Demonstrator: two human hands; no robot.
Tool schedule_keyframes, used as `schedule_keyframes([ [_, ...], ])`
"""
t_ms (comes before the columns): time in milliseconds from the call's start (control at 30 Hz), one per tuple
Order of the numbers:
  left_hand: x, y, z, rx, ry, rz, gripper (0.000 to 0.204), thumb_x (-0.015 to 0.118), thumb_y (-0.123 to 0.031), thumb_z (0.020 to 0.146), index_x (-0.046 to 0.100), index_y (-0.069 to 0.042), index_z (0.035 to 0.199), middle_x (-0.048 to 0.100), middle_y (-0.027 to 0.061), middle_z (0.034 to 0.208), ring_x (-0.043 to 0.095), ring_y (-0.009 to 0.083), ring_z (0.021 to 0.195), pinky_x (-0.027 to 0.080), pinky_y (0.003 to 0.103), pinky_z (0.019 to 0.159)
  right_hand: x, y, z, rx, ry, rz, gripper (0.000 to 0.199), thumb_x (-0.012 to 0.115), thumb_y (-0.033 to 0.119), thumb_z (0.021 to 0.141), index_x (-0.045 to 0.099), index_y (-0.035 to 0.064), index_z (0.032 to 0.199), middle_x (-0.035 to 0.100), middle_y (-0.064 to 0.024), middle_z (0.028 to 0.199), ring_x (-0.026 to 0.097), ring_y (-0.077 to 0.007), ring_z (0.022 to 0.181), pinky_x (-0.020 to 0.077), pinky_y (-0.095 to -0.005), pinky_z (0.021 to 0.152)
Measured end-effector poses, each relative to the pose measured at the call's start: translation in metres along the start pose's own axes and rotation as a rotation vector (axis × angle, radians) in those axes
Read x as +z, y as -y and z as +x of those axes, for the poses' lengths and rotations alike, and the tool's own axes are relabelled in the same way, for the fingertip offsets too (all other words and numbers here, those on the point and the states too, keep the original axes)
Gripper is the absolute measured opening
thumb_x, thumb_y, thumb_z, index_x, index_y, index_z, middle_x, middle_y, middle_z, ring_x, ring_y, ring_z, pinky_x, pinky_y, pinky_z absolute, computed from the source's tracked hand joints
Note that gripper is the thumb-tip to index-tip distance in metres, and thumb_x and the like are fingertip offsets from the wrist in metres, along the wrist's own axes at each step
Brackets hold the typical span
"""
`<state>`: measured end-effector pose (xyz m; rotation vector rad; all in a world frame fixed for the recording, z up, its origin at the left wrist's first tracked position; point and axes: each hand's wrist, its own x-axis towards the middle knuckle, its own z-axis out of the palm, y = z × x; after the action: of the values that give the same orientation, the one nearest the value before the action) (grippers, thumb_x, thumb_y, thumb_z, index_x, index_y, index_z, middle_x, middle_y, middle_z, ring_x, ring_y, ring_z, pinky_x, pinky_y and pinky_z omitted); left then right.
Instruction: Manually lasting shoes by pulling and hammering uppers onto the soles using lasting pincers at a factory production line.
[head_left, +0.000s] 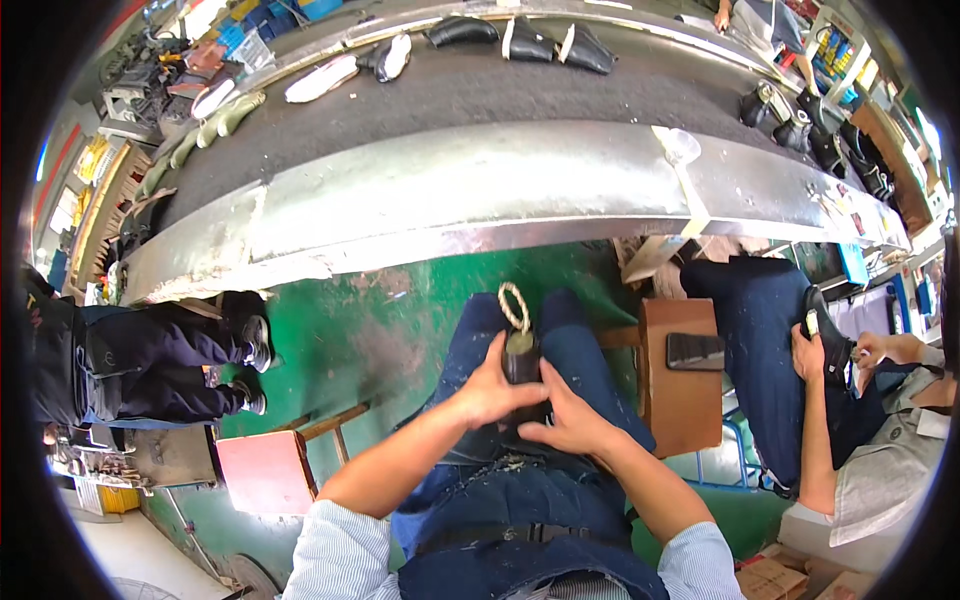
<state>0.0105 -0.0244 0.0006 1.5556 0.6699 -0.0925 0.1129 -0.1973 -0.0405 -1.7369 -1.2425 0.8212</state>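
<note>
Over my lap I hold a black shoe point(520, 362) upright between both hands, with a greenish block like a last showing at its top. A pale twisted rope loop point(513, 303) rises from that end. My left hand point(488, 388) wraps round its left side, thumb across the front. On the right side my right hand point(575, 415) presses against it with thumb and fingers. The shoe's lower part is hidden by my hands and blends into my dark apron.
Ahead runs a conveyor belt point(420, 105) with several shoes and a metal edge point(430, 185). At right, a phone point(694, 352) lies on a brown stool point(680, 410), and a seated co-worker point(890, 440) handles a black shoe. A pink-topped stool point(265, 472) and another person's legs point(180, 350) are left.
</note>
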Motion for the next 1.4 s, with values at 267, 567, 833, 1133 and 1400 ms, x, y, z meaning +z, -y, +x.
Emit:
schedule_keyframes([
  [267, -0.06, 0.028, -0.063, -0.149, 0.065, -0.775, 0.072, 0.076, -0.012, 0.075, 0.042, 0.005, 0.137, 0.061, 0.0182, 0.121, 0.064, 0.0289, 0.108, 0.053, 0.042, 0.093, -0.027, 0.0, -0.106, 0.133, -0.117, -0.556, 0.065, 0.082, 0.031, 0.072, 0.056, -0.001, 0.121, 0.053, -0.0202, 0.124, 0.051, -0.0392, 0.116, 0.0432, -0.0445, 0.1],
  [567, -0.127, -0.114, -0.043, 0.429, -0.127, -0.909, 0.066, 0.062, -0.041, 0.092, 0.04, 0.004, 0.135, 0.062, 0.0235, 0.116, 0.07, 0.0352, 0.08, 0.059, 0.037, 0.049, -0.029, -0.011, -0.117, 0.385, -0.112, -0.422, 0.062, 0.083, 0.035, 0.072, 0.058, 0.0037, 0.119, 0.053, -0.0165, 0.12, 0.055, -0.036, 0.112, 0.049, -0.0427, 0.092],
  [833, -0.267, -0.205, 0.168, 0.561, -0.342, -0.523, 0.05, 0.055, -0.041, 0.097, 0.051, -0.004, 0.13, 0.068, 0.0124, 0.111, 0.068, 0.0275, 0.09, 0.057, 0.048, 0.079, -0.043, -0.034, -0.095, 0.533, 0.061, -0.264, 0.063, 0.077, 0.048, 0.074, 0.059, 0.0058, 0.117, 0.055, -0.0133, 0.115, 0.061, -0.0294, 0.103, 0.0523, -0.0407, 0.086],
  [1133, -0.304, -0.146, 0.288, 0.645, -0.67, 0.214, 0.059, 0.077, -0.018, 0.084, 0.047, 0.0, 0.132, 0.062, 0.0128, 0.122, 0.058, 0.0195, 0.111, 0.044, 0.031, 0.098, -0.046, -0.032, -0.084, 0.63, 0.044, -0.155, 0.061, 0.081, 0.044, 0.071, 0.058, 0.0045, 0.112, 0.057, -0.0146, 0.108, 0.064, -0.0302, 0.097, 0.0536, -0.0388, 0.083],
  [1400, -0.281, -0.1, 0.197, 0.496, -0.816, 0.682, 0.066, 0.068, -0.03, 0.089, 0.042, 0.001, 0.14, 0.057, 0.0273, 0.128, 0.057, 0.0344, 0.12, 0.045, 0.039, 0.1, -0.043, -0.014, -0.076, 0.663, 0.105, -0.17, 0.066, 0.084, 0.047, 0.07, 0.058, 0.0055, 0.114, 0.056, -0.013, 0.113, 0.062, -0.0307, 0.103, 0.0515, -0.0397, 0.087],
])
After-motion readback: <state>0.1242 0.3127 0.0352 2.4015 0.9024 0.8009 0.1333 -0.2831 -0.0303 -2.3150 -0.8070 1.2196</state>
